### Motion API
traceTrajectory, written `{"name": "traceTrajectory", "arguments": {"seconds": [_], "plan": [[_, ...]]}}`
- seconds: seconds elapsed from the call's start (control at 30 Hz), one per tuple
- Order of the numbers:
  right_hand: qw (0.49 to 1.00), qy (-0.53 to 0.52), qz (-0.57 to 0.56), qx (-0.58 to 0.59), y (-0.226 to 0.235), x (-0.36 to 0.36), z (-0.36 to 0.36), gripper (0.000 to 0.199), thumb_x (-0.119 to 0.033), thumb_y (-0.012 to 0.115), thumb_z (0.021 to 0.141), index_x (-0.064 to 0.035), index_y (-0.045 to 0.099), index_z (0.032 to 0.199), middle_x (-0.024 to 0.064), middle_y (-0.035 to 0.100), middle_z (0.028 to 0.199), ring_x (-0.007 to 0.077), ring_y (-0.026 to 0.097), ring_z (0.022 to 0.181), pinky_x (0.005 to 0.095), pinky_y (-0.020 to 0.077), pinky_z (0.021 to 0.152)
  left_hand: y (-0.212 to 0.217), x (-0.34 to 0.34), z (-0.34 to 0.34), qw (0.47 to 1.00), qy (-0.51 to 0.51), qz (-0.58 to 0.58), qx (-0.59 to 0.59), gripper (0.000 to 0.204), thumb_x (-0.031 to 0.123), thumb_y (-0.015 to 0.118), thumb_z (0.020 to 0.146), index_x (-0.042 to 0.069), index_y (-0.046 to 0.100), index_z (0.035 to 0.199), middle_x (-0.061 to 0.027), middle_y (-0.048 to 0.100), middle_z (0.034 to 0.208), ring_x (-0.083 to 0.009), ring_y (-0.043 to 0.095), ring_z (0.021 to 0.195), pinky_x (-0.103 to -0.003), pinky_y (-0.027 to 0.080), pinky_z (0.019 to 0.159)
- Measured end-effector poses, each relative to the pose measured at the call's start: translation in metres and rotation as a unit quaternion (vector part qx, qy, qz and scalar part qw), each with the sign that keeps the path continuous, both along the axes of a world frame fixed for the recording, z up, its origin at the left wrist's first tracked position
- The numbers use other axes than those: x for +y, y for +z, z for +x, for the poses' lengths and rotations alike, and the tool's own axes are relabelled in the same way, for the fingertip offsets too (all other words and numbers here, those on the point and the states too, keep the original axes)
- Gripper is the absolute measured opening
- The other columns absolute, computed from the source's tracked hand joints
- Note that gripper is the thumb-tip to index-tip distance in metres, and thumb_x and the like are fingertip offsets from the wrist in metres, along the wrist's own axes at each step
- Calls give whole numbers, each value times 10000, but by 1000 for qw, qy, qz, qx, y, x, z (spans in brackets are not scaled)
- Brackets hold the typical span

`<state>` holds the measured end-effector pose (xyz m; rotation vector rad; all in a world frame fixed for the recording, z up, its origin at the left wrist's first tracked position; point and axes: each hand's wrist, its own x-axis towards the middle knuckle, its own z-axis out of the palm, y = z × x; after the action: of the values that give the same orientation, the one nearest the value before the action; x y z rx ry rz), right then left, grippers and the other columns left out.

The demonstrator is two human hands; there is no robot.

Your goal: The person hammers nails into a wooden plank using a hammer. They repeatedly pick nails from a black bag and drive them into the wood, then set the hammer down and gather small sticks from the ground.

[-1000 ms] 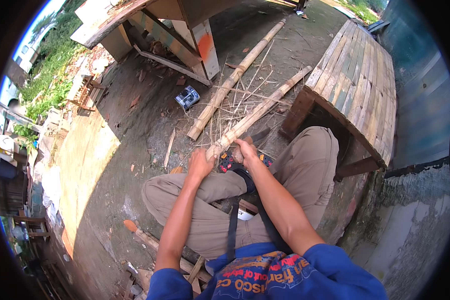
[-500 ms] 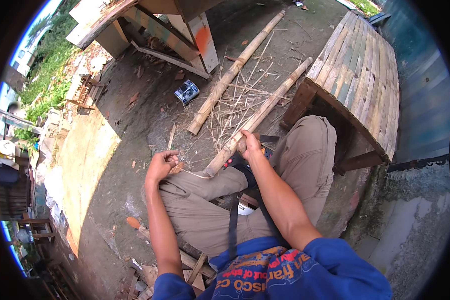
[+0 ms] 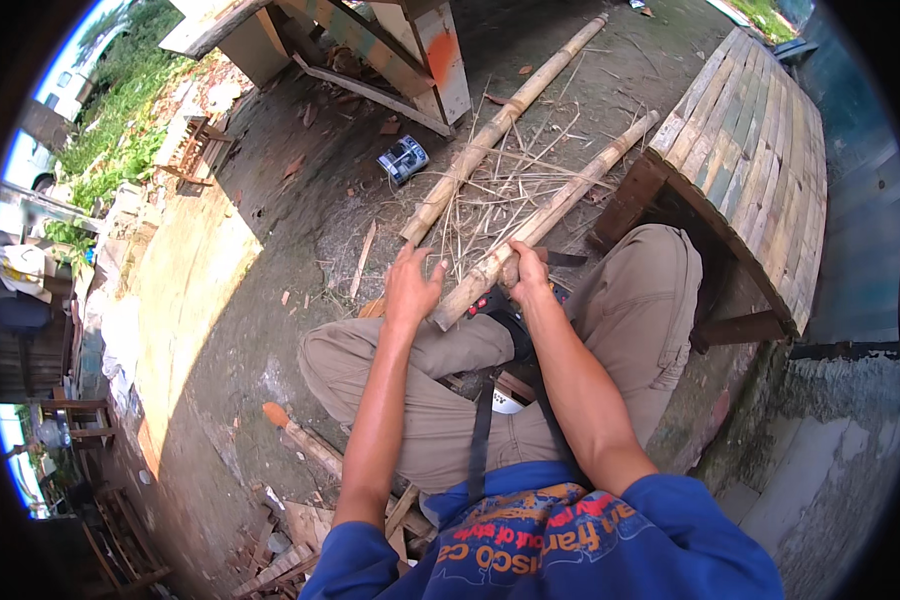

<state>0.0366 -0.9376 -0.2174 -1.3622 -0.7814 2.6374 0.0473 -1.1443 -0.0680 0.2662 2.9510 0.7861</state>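
Note:
A peeled bamboo pole [image 3: 560,208] slants across my lap, its near end above my folded leg. My right hand [image 3: 530,275] is closed beside it around the wooden handle of a knife, whose dark blade [image 3: 567,260] sticks out to the right. The thumb side of that hand touches the pole. My left hand [image 3: 412,287] is open, fingers apart, just left of the pole's near end and by the near end of a second bamboo pole [image 3: 500,125]. Thin bamboo strips [image 3: 505,178] lie scattered between the two poles.
A bamboo-slat bench [image 3: 745,140] stands close on my right, beside a wall. Ahead is a wooden table [image 3: 450,75] with an orange patch, and a can [image 3: 403,160] lies on the ground near it. Wood scraps [image 3: 305,525] lie at lower left.
My left hand has moved forward and right, away from my knee, and its fingers have opened. The thin strip it held is no longer seen in it. The right hand keeps its grip.

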Motion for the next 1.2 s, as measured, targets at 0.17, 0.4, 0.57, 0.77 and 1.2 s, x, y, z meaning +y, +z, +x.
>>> {"name": "traceTrajectory", "arguments": {"seconds": [0.17, 0.4, 0.57, 0.77, 1.2], "plan": [[994, 6, -83, 76, 7, -8, 4, 316, -179, 666, 971, 9, 581, 1211, 156, 698, 1085, 310, 726, 916, 473, 616, 859, -44, 13, -5, 950, -67, 120, -282, 451, 404, 718, 953, 21, 718, 1191, -161, 767, 937, -232, 730, 853, -379, 567, 809], [990, 136, 9, 47, 29, -11, 9, 431, -215, 699, 967, 57, 575, 1278, 149, 707, 1066, 289, 737, 897, 387, 630, 744, -17, -13, -10, 971, -71, 5, -230, 352, 300, 745, 922, 8, 722, 1116, -177, 753, 925, -276, 731, 804, -405, 562, 731], [996, 0, 53, 70, 52, -35, 19, 197, -117, 708, 917, -10, 570, 1007, 82, 620, 796, 187, 630, 633, 324, 532, 533, -8, -53, -27, 989, -34, -112, -85, 415, 326, 800, 841, 33, 725, 1125, -229, 722, 1103, -413, 669, 1093, -478, 511, 935], [986, -31, 110, 126, 63, -52, 20, 270, -110, 705, 909, -53, 493, 1066, 62, 607, 862, 191, 645, 743, 343, 556, 622, 28, -62, -42, 993, -19, -116, -32, 360, 282, 855, 771, 75, 754, 1048, -159, 727, 1099, -393, 651, 1101, -519, 466, 936], [976, -16, -23, 218, 58, -40, 15, 349, -118, 605, 982, 66, 550, 1273, 210, 689, 1191, 357, 695, 1084, 501, 560, 977, 44, -45, 22, 994, -106, 9, 4, 401, 368, 786, 881, 5, 763, 1047, -203, 677, 1006, -388, 643, 997, -468, 502, 870]]}}
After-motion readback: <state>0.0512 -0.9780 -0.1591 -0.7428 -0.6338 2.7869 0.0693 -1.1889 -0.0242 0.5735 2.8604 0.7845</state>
